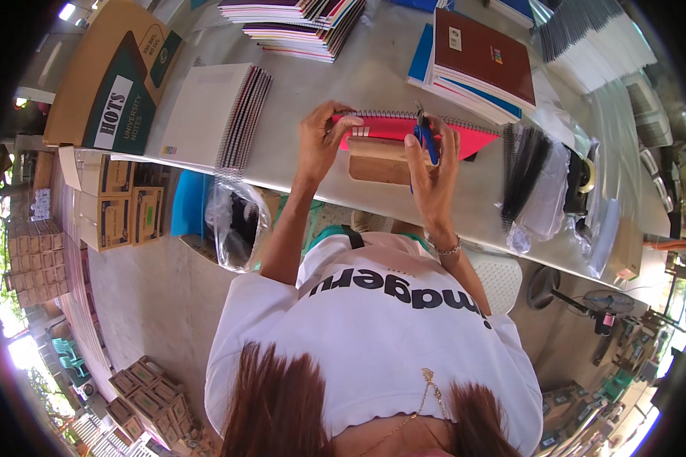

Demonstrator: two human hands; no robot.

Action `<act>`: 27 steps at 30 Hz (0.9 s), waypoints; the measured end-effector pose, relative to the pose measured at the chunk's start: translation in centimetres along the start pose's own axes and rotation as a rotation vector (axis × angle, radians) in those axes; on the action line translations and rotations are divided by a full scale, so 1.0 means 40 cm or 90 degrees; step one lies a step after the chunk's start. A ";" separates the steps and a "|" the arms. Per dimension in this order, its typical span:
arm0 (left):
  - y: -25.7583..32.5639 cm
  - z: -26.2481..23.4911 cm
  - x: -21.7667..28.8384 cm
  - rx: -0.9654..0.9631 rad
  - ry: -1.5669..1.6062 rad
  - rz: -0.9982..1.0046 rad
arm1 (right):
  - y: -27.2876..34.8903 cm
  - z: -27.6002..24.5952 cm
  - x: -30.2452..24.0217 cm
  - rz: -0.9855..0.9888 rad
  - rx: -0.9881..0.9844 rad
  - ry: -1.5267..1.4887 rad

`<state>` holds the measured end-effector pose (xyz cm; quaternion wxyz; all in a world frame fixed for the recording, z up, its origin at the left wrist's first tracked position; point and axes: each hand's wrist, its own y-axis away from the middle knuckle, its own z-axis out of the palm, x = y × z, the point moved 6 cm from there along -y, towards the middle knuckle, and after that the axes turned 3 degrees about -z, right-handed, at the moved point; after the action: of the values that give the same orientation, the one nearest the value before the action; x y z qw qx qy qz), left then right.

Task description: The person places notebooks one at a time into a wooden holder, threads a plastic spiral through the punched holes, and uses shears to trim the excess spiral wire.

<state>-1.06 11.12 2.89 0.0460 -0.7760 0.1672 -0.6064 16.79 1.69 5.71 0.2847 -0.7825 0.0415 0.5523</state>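
Observation:
A red spiral notebook [471, 139] stands tilted at the table's near edge, its wire coil along the top. My left hand [322, 141] pinches the notebook at the left end of the coil. In my right hand [434, 164] are blue-handled pliers [424, 135], with their metal jaws up at the coil, right of its middle. Whether the jaws touch the wire I cannot make out. Just below the notebook, on my side, is a brown wooden block [379, 170]. My right hand hides part of the notebook and of the block's right end.
White spiral notebooks [206, 107] are stacked at the left beside a large carton [110, 72]. More notebooks [297, 30] and a brown-covered pile [484, 57] lie farther back. Black binding coils [524, 164] and clear plastic sit at right. A plastic bag [236, 228] hangs below the table edge.

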 end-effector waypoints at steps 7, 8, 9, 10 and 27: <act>0.000 0.000 -0.042 -0.071 0.171 -0.077 | 0.003 -0.005 0.004 -0.021 -0.021 0.013; 0.001 0.001 -0.054 -0.089 0.167 -0.103 | 0.003 -0.003 0.004 -0.033 -0.022 0.009; 0.002 -0.001 -0.051 -0.083 0.191 -0.077 | 0.003 -0.002 0.007 -0.031 -0.022 -0.001; 0.002 0.001 -0.032 -0.080 0.216 -0.048 | 0.005 -0.002 0.013 -0.031 -0.020 -0.010; -0.007 -0.017 0.017 -0.029 0.016 -0.056 | 0.013 -0.009 0.031 0.054 -0.010 -0.087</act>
<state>-1.50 11.27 3.77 0.0000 -0.7760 0.1474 -0.6133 17.36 1.40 4.49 0.2568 -0.7426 0.0504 0.6164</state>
